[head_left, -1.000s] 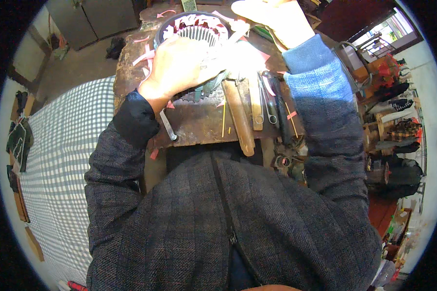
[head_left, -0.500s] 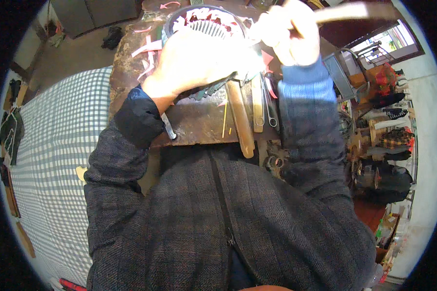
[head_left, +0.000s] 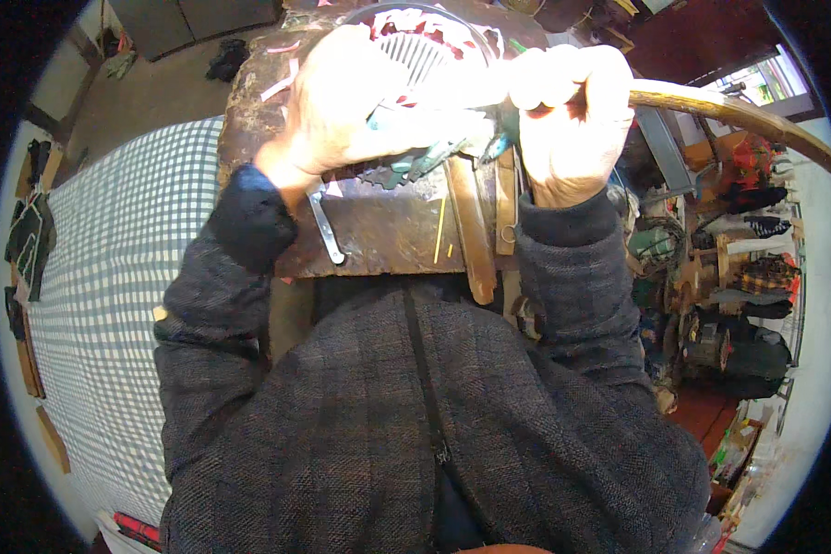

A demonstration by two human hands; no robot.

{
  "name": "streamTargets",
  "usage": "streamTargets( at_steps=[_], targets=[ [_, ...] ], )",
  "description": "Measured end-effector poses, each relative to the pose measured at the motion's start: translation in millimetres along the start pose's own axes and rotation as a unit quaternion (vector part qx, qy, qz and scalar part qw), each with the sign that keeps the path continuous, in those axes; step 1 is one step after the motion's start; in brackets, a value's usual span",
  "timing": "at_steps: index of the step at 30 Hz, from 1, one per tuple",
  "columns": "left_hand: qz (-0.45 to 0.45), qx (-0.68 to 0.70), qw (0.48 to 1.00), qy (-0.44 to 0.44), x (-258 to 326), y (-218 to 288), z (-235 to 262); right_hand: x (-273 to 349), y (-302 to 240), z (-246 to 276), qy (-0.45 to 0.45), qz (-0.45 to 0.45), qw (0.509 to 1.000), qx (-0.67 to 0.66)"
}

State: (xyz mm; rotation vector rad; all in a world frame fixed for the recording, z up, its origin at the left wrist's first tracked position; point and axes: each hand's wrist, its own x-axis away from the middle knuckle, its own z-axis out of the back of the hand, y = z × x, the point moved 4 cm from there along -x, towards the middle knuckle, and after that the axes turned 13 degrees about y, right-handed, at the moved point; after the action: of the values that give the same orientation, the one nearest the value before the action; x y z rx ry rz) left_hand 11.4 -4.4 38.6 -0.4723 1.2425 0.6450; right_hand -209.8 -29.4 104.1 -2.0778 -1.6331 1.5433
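Observation:
My right hand (head_left: 577, 120) is closed in a fist at the far right corner of the table. From the fist a long, curved, yellowish wooden handle (head_left: 739, 111) sticks out to the right; its working end is lost in glare. My left hand (head_left: 328, 102) curls around something bright beside a round dark-rimmed bowl (head_left: 475, 28). Strong light hides what it grips. Inside the bowl lie red and pink scraps (head_left: 448, 32) and a pale comb-like ribbed piece (head_left: 411, 60). Dark green, jagged-edged pieces (head_left: 388, 174) lie below my hands.
On the brown worn table (head_left: 379, 240) are a small knife (head_left: 326, 226), a wooden-handled tool (head_left: 473, 240) overhanging the front edge, a flat wooden strip (head_left: 506, 203) and a thin yellow stick (head_left: 440, 226). A checked cloth (head_left: 129, 249) spreads at left. Clothes (head_left: 748, 277) hang at right.
My right hand has come down and nearer, and the wooden handle now slopes down to the right. My left hand has turned more upright. Scissors seen earlier are now hidden by my right arm.

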Motion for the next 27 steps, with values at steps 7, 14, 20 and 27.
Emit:
streamTargets(
  at_steps=[7,14,20,27],
  targets=[
    [0.023,0.004,0.996,0.089,7.3,-5.7,-8.7,-3.2,16.9,-29.0,0.08,0.218,0.915,0.329],
    [0.044,0.031,0.996,0.078,12.5,-7.8,-10.3,38.0,37.7,-28.3,0.218,0.119,0.964,0.095],
    [0.161,0.055,0.967,0.19,19.5,-11.1,-11.0,4.3,59.3,-53.2,0.124,0.168,0.955,0.209],
    [0.257,0.029,0.959,0.113,45.2,-8.6,-20.1,-23.1,99.3,-77.2,0.111,0.166,0.934,0.296]
  ],
)
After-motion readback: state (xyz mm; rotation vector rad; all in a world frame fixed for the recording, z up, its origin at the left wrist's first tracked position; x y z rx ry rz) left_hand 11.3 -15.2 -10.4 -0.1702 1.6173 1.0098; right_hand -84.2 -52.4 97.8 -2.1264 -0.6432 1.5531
